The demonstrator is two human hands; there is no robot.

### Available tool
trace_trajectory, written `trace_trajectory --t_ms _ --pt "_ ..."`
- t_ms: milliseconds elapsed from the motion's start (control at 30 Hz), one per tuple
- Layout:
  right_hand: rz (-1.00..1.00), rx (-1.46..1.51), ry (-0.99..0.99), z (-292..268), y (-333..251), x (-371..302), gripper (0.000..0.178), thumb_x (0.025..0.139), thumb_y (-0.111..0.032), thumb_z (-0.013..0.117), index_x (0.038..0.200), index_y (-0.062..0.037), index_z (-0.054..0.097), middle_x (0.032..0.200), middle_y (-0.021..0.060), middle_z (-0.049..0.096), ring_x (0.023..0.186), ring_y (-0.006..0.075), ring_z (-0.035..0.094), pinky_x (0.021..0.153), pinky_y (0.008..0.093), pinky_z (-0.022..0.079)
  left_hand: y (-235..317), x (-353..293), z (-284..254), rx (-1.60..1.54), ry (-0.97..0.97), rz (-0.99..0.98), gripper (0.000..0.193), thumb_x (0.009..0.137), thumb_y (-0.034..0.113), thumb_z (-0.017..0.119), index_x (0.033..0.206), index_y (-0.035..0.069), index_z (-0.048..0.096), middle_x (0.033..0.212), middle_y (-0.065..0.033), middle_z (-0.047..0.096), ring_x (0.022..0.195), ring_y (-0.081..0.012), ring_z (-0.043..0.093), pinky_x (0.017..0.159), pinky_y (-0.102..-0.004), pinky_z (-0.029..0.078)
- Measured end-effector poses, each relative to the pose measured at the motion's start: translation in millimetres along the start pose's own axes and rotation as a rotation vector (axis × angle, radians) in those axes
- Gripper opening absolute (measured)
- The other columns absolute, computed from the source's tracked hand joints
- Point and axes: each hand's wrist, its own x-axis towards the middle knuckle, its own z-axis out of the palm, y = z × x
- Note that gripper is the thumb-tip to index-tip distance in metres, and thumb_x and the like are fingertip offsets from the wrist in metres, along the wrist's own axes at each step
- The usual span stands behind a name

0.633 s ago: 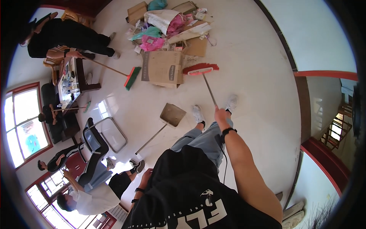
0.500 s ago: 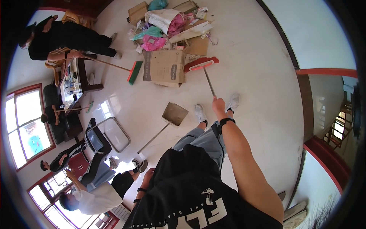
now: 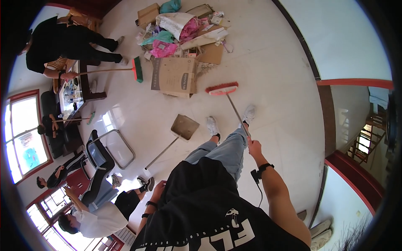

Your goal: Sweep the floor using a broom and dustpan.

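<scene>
Red-bristled, long-handled broom [image 3: 222,89] gripped in right hand [image 3: 254,147]; sweeping seems underway, next stroke likely needing far-left reach to scattered grey debris [image 3: 204,69]; left hand's [image 3: 158,191] hold unclear

The near broom head [image 3: 222,89] is red; the carton [image 3: 172,76] brown.

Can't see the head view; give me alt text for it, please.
The wearer's right hand grips a red broom; the left hand hangs at their side. Ahead, a cardboard box lies before a heap of bags and cardboard, with a long-handled dustpan nearer. At upper left, a co-worker holds a green broom.
</scene>
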Motion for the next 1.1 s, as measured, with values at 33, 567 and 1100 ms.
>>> trace_trajectory --t_ms 33,567,1100 --pt "0.009 -0.001 0.010 5 23 -3 0.063 0.087 -0.054 0.045 0.058 0.0007 0.058 0.052 0.0132 0.056 0.047 0.0266 0.060 0.048 0.0376 0.048 10 2 -1 0.003 -0.012 0.005 0.026 0.088 0.019 0.053 0.106 0.001 0.056 0.086 -0.0113 0.066 0.079 -0.0174 0.063 0.071 -0.0280 0.048" --pt "-0.137 -0.154 0.221 42 -55 48 0.059 0.090 -0.045 0.042 0.072 0.0073 0.062 0.076 0.0290 0.061 0.078 0.0453 0.060 0.072 0.0506 0.046 -58 3 17 -0.257 0.015 -0.051 0.026 0.087 0.019 0.053 0.105 0.001 0.057 0.087 -0.0128 0.066 0.082 -0.0191 0.063 0.073 -0.0295 0.047" --pt "0.016 -0.038 -0.071 43 -155 98 0.059 0.089 -0.048 0.042 0.087 0.0077 0.061 0.085 0.0300 0.062 0.084 0.0441 0.060 0.075 0.0484 0.047 -51 -4 19 -0.108 0.056 0.025 0.025 0.085 0.015 0.053 0.104 -0.001 0.059 0.088 -0.0105 0.065 0.082 -0.0151 0.061 0.074 -0.0270 0.047"
